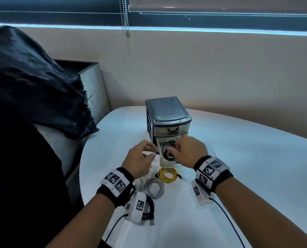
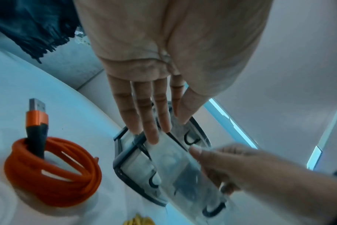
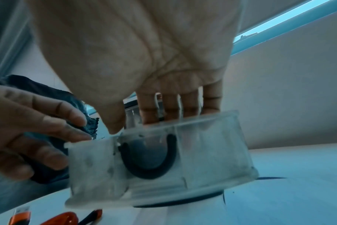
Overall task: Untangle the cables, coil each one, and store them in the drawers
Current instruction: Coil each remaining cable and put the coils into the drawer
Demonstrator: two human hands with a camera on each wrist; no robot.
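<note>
From above, a small dark-topped drawer unit [image 1: 168, 119] stands on the white table [image 1: 238, 158], and a clear drawer [image 1: 167, 159] is pulled out toward the person. A coiled black cable [image 1: 167, 151] lies inside it. The left hand [image 1: 140, 158] sits at the drawer's left edge, fingers bent toward it; whether they actually grip it I cannot tell from here. The right hand [image 1: 190, 149] reaches over the drawer, fingertips down at the black coil. Nearer the person lie a yellow coil [image 1: 167, 174], a grey coil [image 1: 153, 187] to its left, and a dark cable with a USB plug [image 1: 149, 213] by the left wrist.

The left wrist camera shows the left hand [image 2: 144, 76] with fingers [image 2: 153, 134] straight, their tips at the unit's frame beside the open drawer [image 2: 183, 167]. An orange coil [image 2: 54, 170] with an upright USB plug rests on the table to the left.

The right wrist camera shows the right hand [image 3: 144, 60] with fingers extended down behind the drawer front [image 3: 164, 159], thumb at its top edge, and the left hand's [image 3: 29, 134] fingers [image 3: 48, 156] against the drawer's left end.
</note>
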